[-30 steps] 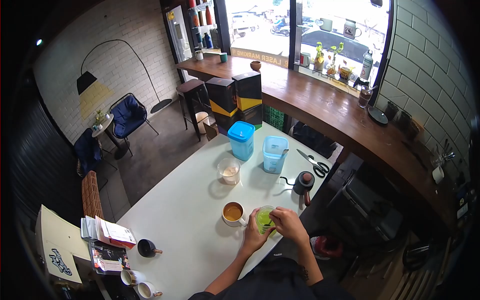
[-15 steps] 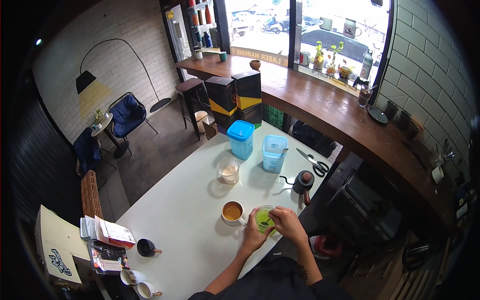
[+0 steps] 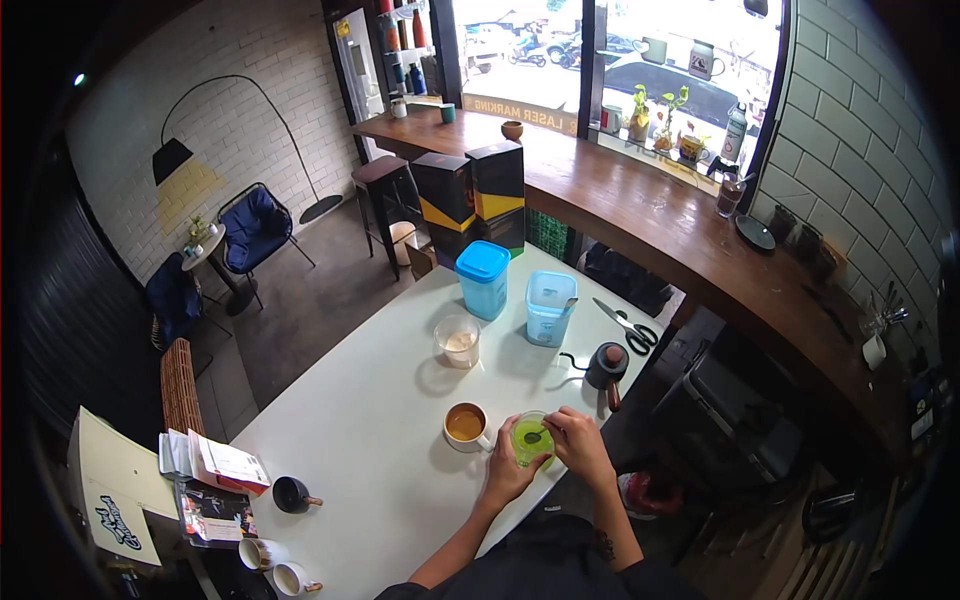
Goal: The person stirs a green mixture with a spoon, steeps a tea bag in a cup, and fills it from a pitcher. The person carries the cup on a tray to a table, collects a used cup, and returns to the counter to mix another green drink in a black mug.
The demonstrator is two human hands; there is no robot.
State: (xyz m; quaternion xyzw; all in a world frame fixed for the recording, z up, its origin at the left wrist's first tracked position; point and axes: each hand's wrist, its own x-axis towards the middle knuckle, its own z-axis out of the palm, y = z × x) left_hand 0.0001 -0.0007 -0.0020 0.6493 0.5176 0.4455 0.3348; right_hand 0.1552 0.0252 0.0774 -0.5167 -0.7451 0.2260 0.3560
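My left hand (image 3: 508, 474) is wrapped round the side of a clear cup (image 3: 521, 456) of green liquid near the table's edge. In my right hand (image 3: 580, 440) the fingers pinch the handle of a spoon (image 3: 534, 437), whose dark bowl shows in the green liquid. Just left of the cup stands a white mug (image 3: 467, 428) with brown liquid inside, its handle close to my left fingers. Beyond them is a clear container (image 3: 458, 342) holding a little pale powder.
Farther back stand a lidded blue container (image 3: 482, 282) and an open blue container (image 3: 550, 310). Scissors (image 3: 630, 325) and a black gooseneck kettle (image 3: 606, 368) are at the right edge. A black cup (image 3: 293, 495) and two white mugs sit at lower left.
The spoon's bowl has shifted slightly within the green liquid as my right hand moved a little. My left hand keeps its hold on the cup.
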